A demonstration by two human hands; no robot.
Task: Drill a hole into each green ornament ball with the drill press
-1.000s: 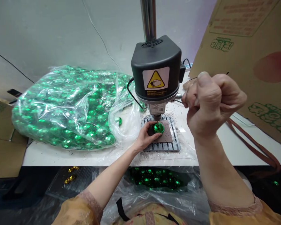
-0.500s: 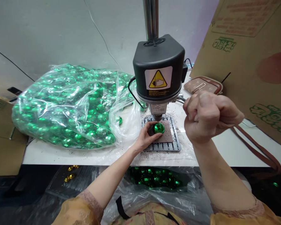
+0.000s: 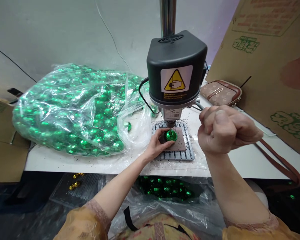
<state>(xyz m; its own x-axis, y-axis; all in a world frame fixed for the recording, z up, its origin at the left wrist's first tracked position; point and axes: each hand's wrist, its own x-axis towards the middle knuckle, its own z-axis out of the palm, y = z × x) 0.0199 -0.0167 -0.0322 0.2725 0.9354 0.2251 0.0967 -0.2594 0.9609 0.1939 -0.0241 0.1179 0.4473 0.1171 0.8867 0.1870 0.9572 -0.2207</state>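
A shiny green faceted ball point(image 3: 171, 135) sits on a brown pad point(image 3: 181, 141) over the slotted metal base of a small bench drill press point(image 3: 176, 63). My left hand point(image 3: 158, 144) holds the ball from its left side between thumb and fingers. The drill's chuck point(image 3: 171, 124) is directly above the ball, its thin bit reaching the ball's top. Closed in a fist, my right hand point(image 3: 226, 130) is at the machine's right, around the end of the metal feed lever point(image 3: 199, 105). The fist hides most of the lever's grip.
A large clear plastic bag point(image 3: 72, 110) of green balls fills the table's left. Below the front edge lies another bag of green balls point(image 3: 167, 188). A patterned purse point(image 3: 221, 91) with a brown strap and a cardboard box point(image 3: 265, 73) stand at the right. Dark shavings surround the base.
The view has shifted slightly, so the drill press appears farther right. My right fist has come down a little relative to the machine. My left hand stays on the green ball.
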